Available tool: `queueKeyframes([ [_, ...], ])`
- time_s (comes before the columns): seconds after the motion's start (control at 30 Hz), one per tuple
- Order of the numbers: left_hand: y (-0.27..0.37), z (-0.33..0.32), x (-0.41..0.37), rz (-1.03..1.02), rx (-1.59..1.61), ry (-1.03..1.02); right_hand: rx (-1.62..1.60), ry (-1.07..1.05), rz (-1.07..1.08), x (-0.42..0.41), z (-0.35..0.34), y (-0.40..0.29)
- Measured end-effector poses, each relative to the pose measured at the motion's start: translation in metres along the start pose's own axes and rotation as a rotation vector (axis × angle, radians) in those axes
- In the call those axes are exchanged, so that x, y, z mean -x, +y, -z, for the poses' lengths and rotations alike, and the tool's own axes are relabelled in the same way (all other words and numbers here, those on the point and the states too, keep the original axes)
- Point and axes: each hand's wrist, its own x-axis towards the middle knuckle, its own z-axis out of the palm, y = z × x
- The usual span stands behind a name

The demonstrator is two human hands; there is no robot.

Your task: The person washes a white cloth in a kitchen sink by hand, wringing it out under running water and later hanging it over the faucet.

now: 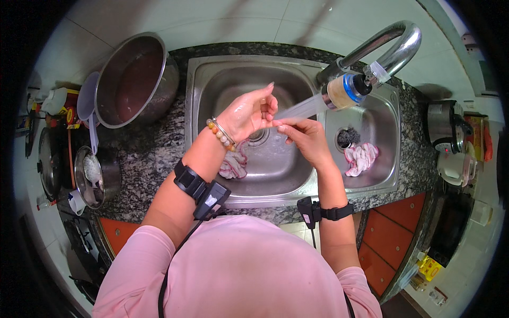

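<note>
Over the large basin of a steel sink point(270, 175), my left hand point(250, 111) is wet, its palm turned up and fingers curled, with the thumb apart. A bead bracelet and a metal bangle circle its wrist. Touching its fingertips are the thumb and forefinger of my right hand point(308, 137); anything small between them is hidden. Water point(298, 109) sprays from the filter head point(344, 93) of a chrome tap point(403, 37) onto the meeting fingertips. Beneath my left wrist a red-edged white cloth point(232, 165) lies crumpled in the basin, partly covered by the arm.
The small right basin holds another crumpled cloth point(361, 159) and a dark scouring pad point(348, 137) at its drain. Left on the granite counter point(139, 167) stand a tilted large metal pot point(133, 81) and a smaller pot point(89, 179). An electric cooker point(441, 125) is at right.
</note>
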Motion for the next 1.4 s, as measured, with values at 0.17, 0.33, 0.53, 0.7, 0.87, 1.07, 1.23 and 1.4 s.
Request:
queueKeyframes([
  [0.17,0.008,0.002,-0.004,0.088,-0.204,-0.07,0.086,-0.027,0.029,0.002,0.0,-0.001],
  [0.33,0.016,-0.008,-0.001,0.129,-0.324,-0.063,0.189,-0.041,0.056,0.002,0.001,0.0],
  [0.53,0.016,-0.011,-0.004,0.148,-0.399,-0.072,0.191,-0.071,0.04,0.001,0.002,0.002],
  [0.7,0.011,-0.015,-0.004,0.051,-0.36,-0.063,0.039,-0.075,0.039,-0.003,0.007,0.005],
  [0.87,0.001,-0.015,-0.003,-0.108,-0.279,-0.03,-0.079,-0.002,-0.102,-0.001,0.003,0.002],
  [1.07,-0.01,-0.019,0.003,-0.263,-0.247,0.04,-0.529,0.008,-0.298,0.001,-0.005,0.008],
  [1.23,-0.018,-0.018,0.004,-0.351,-0.342,0.102,-0.896,-0.058,-0.376,0.002,-0.008,0.019],
  [1.4,-0.018,-0.02,0.005,-0.376,-0.355,0.128,-1.006,-0.067,-0.368,0.003,-0.012,0.023],
])
